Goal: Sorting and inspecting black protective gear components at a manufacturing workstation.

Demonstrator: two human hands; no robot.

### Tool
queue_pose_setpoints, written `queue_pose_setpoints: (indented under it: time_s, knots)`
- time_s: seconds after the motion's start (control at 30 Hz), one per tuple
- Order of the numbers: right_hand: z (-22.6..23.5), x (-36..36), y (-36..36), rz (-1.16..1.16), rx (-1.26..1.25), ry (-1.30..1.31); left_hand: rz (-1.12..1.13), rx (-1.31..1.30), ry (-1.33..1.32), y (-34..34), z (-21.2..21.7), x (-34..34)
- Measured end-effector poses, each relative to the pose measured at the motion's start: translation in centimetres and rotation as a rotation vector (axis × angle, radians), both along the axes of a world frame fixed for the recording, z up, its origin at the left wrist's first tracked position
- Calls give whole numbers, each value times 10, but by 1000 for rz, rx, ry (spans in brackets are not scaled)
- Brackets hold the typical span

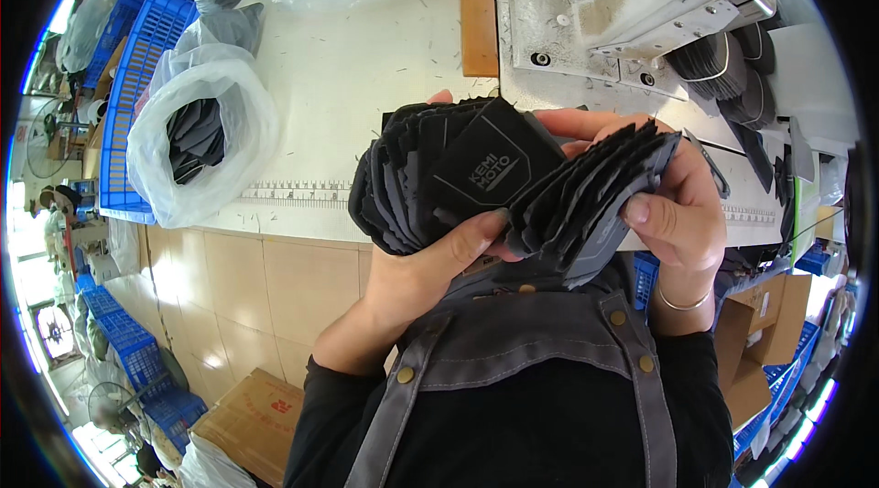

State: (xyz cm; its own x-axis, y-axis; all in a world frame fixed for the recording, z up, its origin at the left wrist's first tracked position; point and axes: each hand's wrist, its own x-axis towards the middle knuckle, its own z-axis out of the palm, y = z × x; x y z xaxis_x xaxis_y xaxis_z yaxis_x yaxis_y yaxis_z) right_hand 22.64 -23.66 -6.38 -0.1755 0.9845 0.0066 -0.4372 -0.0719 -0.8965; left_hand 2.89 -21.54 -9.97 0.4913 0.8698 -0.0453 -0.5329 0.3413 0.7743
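Here, both hands (549, 241) pinch the fanned black patches (494, 181).

Stack of flat black fabric pieces (476, 181) (one white-printed), fanned out, held above the table edge.

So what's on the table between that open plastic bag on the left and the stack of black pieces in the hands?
In the head view, only bare white tabletop with a printed ruler strip lies between the plastic bag and the fanned stack of black pieces.

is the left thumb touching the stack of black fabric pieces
Touching. The head view shows the left hand with its thumb pressed flat against the fanned stack of black fabric pieces, no gap; the right hand grips the stack's other side.
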Motion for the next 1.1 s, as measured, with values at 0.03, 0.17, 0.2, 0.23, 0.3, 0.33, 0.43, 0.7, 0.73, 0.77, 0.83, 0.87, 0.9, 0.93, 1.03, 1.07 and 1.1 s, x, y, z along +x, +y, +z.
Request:
queue_pose_setpoints:
  time_s: [0.03,0.17,0.2,0.23,0.3,0.33,0.43,0.7,0.73,0.77,0.83,0.87,0.9,0.93,1.03,1.07,1.1]
  knots:
    - [-5,3,1,38,31,63,-23,-10,13,0,0,-1]
    - [-19,16,-1,5,-71,155,-62,-30,51,1,8,-2]
    - [-18,16,0,6,-71,157,-61,-30,52,1,10,-2]
    - [-17,15,1,-9,-120,174,-52,-76,35,0,11,-2]
    - [-17,14,2,-25,-169,192,-43,-121,18,-1,10,-3]
    - [-18,15,3,-14,-178,204,-48,-129,12,-2,9,-4]
    - [-22,14,4,3,-169,224,-50,-128,7,-1,9,-3]
    - [-22,15,3,16,-156,222,-62,-197,28,-1,6,-4]
    - [-23,15,3,19,-144,215,-58,-172,23,-2,7,-4]
    - [-23,15,3,22,-133,208,-54,-147,19,-2,7,-4]
    - [-26,17,2,26,-122,175,-48,-160,52,-2,7,-3]
    - [-26,18,2,31,-111,141,-42,-174,84,-2,8,-3]
    - [-27,18,1,31,-111,142,-42,-173,85,-2,6,-3]
    - [-26,17,0,-39,-58,119,-12,-190,95,-3,4,-3]
    - [-21,25,0,-186,9,157,6,-108,106,1,4,0]
    - [-22,31,0,-205,7,198,-10,-9,109,3,5,1]
    - [-22,36,-2,-249,4,168,-7,-8,110,5,4,1]
